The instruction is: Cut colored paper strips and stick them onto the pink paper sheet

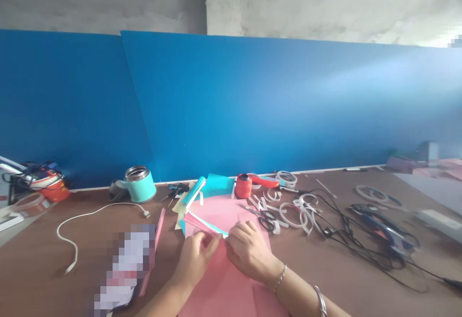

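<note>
Paper sheets point(212, 288), pink, smooth and flat, lie nearest on the desk point(36, 254), unfolded. Above them, a layered paper strip point(198, 221), pink with white and teal edges, lies between both hands. Left hand point(197, 254): thumb and fingers pinch it. Right hand point(249, 249): fingers curled closed on its near end. Judged: layers already stacked narrow; no fastening visible; gripped end hidden, so remaining work there cannot be told. Beyond: black-handled scissors point(267, 221), curled white strips point(293, 217), glossy red spool point(243, 188). Farthest: flat blue partition point(234, 105), rough grey wall point(306, 4).
</note>
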Demonstrator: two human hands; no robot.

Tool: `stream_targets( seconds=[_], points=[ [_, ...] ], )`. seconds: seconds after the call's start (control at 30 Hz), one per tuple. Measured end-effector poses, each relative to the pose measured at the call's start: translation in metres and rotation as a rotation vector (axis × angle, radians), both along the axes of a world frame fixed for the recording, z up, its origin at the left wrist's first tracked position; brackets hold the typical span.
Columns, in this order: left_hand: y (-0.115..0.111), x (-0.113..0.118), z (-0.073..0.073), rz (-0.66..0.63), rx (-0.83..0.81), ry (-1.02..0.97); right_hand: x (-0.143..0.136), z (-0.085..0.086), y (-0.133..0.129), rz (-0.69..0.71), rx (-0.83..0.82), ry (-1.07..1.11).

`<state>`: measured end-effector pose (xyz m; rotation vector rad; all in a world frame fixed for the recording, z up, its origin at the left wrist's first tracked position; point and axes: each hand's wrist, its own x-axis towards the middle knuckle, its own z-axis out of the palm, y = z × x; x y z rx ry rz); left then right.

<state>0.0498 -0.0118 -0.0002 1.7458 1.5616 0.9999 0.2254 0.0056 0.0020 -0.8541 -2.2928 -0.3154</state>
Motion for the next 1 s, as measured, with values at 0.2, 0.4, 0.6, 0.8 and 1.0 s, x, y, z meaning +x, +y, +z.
stream_targets(
  seconds=[0.2, 0.4, 0.6, 0.8, 1.0],
  points=[
    [0.008, -0.004, -0.008, 0.165, 0.002, -0.252, -0.001, -0.002, -0.003, 0.110, -0.179, -0.125],
    [0.019, -0.013, -0.006, 0.229, -0.122, -0.743, 0.008, 0.000, 0.005, 0.040, -0.487, -0.213],
    [0.013, -0.025, 0.000, 0.078, 0.339, 0.093, 0.016, -0.004, 0.006, -0.194, -0.409, -0.107],
    [0.016, -0.011, -0.019, -0.013, 0.450, 0.822, 0.012, 0.000, -0.004, -0.133, -0.078, 0.144],
    [0.016, -0.006, -0.026, -0.171, 0.383, 0.875, 0.012, -0.003, 0.006, -0.062, -0.163, -0.096]
  ],
)
